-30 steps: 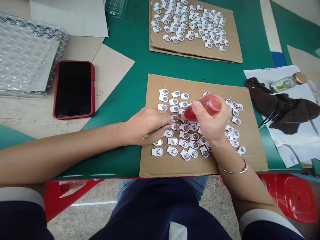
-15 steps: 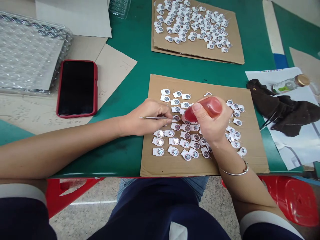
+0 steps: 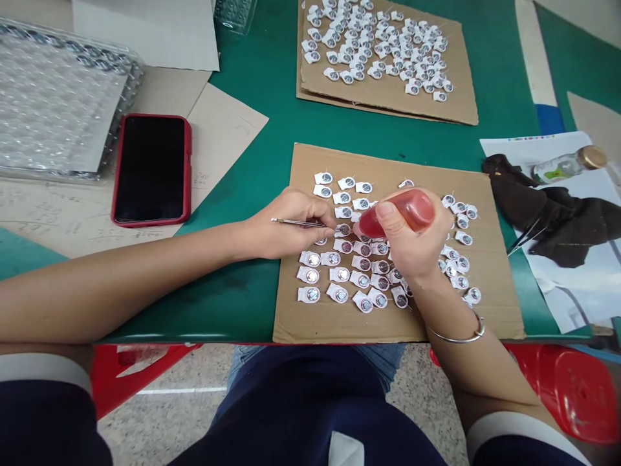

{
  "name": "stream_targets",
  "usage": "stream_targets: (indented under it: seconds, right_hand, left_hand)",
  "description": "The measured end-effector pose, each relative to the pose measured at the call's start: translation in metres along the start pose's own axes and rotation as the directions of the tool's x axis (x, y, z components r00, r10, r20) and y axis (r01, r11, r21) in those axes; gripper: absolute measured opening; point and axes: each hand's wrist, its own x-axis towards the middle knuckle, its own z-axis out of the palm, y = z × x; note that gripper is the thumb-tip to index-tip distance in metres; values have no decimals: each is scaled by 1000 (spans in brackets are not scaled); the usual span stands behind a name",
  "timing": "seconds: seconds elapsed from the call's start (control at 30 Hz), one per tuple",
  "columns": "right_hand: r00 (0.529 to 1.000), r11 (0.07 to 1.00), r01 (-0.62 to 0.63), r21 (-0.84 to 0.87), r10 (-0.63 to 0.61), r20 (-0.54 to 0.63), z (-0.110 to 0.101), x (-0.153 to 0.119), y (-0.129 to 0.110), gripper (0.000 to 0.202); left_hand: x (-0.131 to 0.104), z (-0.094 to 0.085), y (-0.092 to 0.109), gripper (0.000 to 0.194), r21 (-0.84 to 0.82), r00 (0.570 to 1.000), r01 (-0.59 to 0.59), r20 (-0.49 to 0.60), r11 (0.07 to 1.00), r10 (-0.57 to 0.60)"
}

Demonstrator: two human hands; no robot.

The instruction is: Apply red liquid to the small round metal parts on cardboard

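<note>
My right hand (image 3: 421, 230) is wrapped round a red squeeze bottle (image 3: 383, 219), its tip pointing down and left at the small parts. In my left hand (image 3: 298, 223) a thin metal tool, which looks like tweezers (image 3: 295, 222), is pinched, its far end hidden by the fingers. Between the two hands lies one white tab with a round silver centre (image 3: 343, 230), close to the bottle's tip; whether they touch I cannot tell. Several more such white tabs (image 3: 309, 294) lie in rough rows on a brown cardboard sheet (image 3: 330, 327) under both hands.
Farther back, a second cardboard sheet (image 3: 378, 107) carries many similar tabs. A phone in a red case (image 3: 152, 169) lies at left, beside clear plastic trays (image 3: 53, 103). At right are a dark cloth (image 3: 563, 220), a glass jar (image 3: 567, 164) and another pair of tweezers (image 3: 526, 237).
The whole view has shifted very slightly. Both hands keep nearly the same place over the cardboard, still holding the bottle and the thin tool.
</note>
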Motion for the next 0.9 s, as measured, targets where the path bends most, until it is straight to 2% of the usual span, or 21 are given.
stream_targets:
  seconds: [0.9]
  right_hand:
    - [1000, 1000, 11, 11, -12, 15, 2, -1, 0, 23]
  left_hand:
    - [1, -1, 2, 6, -17, 999, 36, 2, 999, -36]
